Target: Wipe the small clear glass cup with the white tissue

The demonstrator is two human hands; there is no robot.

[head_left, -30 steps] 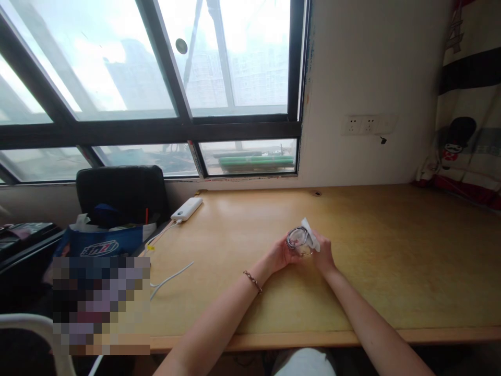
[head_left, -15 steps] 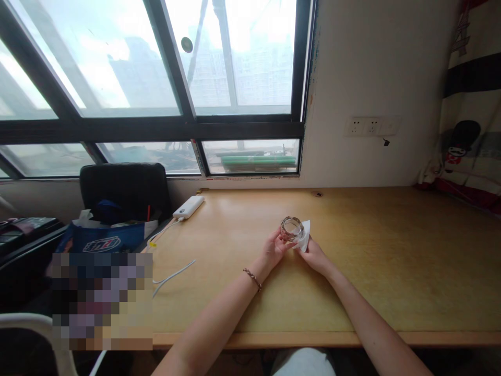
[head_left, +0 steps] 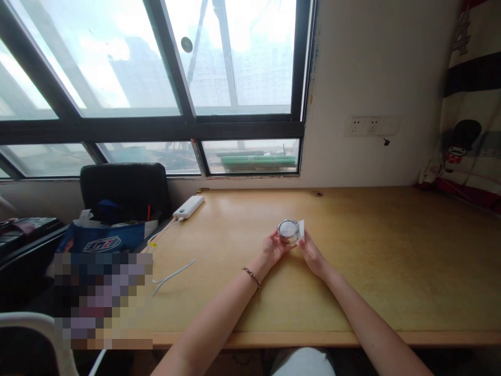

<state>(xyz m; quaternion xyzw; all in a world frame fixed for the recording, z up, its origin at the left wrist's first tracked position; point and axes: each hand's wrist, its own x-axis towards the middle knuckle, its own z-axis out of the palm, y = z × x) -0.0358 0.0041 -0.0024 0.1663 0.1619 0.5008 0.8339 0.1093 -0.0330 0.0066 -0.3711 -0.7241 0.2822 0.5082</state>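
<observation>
A small clear glass cup [head_left: 288, 230] is held over the middle of a wooden desk [head_left: 371, 250]. My left hand [head_left: 273, 247] grips it from the left, fingers curled round its side; a braided bracelet sits on that wrist. My right hand [head_left: 309, 251] pinches a white tissue [head_left: 300, 230] against the cup's right side. The cup's bottom or mouth faces the camera and looks whitish.
A white power bank [head_left: 188, 206] with a white cable [head_left: 172, 274] lies at the desk's left rear. A black chair [head_left: 125, 190] holding a blue bag [head_left: 104, 241] stands to the left. Windows and wall sockets [head_left: 370, 126] are behind; a patterned curtain [head_left: 467, 104] hangs right.
Both hands have carried the cup and tissue slightly farther from me and leftward. The cup has been turned, and the tissue now sits flatter against its right side.
</observation>
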